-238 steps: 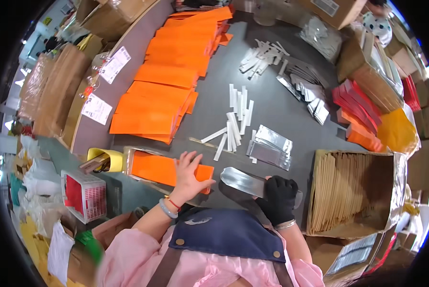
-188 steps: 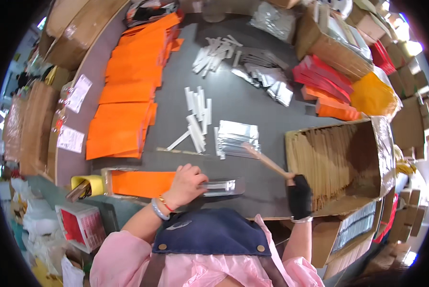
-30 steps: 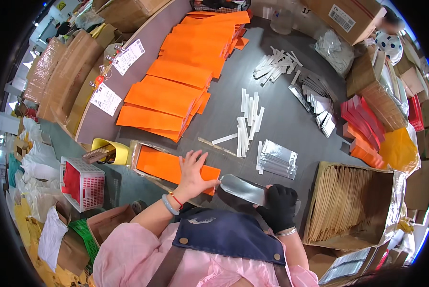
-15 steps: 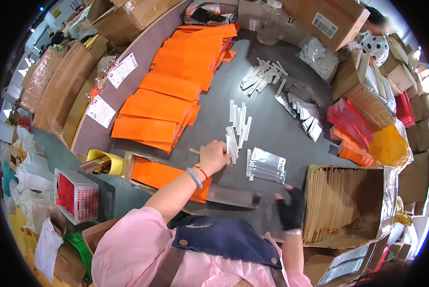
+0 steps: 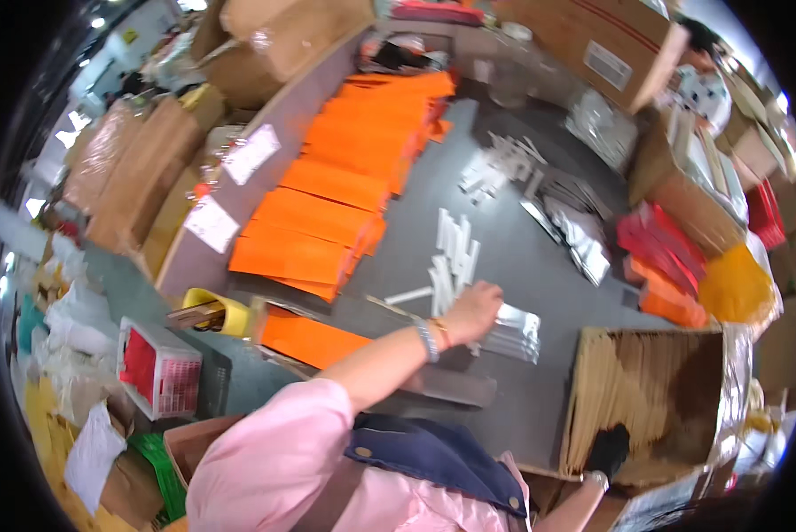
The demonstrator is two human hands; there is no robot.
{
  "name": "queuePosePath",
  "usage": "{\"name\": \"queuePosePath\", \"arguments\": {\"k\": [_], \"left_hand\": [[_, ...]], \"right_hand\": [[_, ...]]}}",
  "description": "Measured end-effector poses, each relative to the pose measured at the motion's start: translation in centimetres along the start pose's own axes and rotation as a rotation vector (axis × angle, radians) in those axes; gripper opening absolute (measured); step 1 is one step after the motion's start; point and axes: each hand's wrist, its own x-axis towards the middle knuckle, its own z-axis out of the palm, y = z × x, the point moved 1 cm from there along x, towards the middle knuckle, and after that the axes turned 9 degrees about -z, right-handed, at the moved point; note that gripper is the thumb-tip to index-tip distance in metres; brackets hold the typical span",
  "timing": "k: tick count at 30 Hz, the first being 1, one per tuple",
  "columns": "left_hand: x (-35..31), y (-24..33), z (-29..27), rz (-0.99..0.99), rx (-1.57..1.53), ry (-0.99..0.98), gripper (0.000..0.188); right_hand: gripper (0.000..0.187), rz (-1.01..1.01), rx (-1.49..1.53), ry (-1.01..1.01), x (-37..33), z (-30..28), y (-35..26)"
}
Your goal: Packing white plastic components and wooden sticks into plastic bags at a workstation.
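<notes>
My left hand reaches across the grey table and lies on the near end of a small stack of silver foil pouches, just beside a cluster of white sticks. Motion blur hides its fingers. My right hand, in a black glove, is down at the near edge of an open cardboard box filled with thin brown strips; whether it grips any is unclear. A single silver pouch lies flat in front of my body. An orange packet lies to my left.
Stacks of orange packets run up the left side of the table. More silver pouches and white sticks lie farther back. Red and orange bags and cardboard boxes crowd the right. A yellow tape roll and a red-white basket sit at left.
My left hand has left the orange packet, gone forward to the white sticks and then right onto the foil pouch stack. My right hand has gone from the front pouch down to the box.
</notes>
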Motion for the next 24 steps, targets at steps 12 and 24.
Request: {"name": "queuePosePath", "arguments": {"k": [12, 24], "left_hand": [[-0.8, 1.9, -3.5, -0.368, -0.393, -0.159, 0.016], [-13.8, 2.4, -12.1, -0.292, -0.074, -0.268, 0.046]], "right_hand": [[0.026, -0.064, -0.062, 0.387, -0.2, 2.9, 5.7], [0.021, -0.825, 0.423, -0.312, -2.6, 2.5, -13.3]]}}
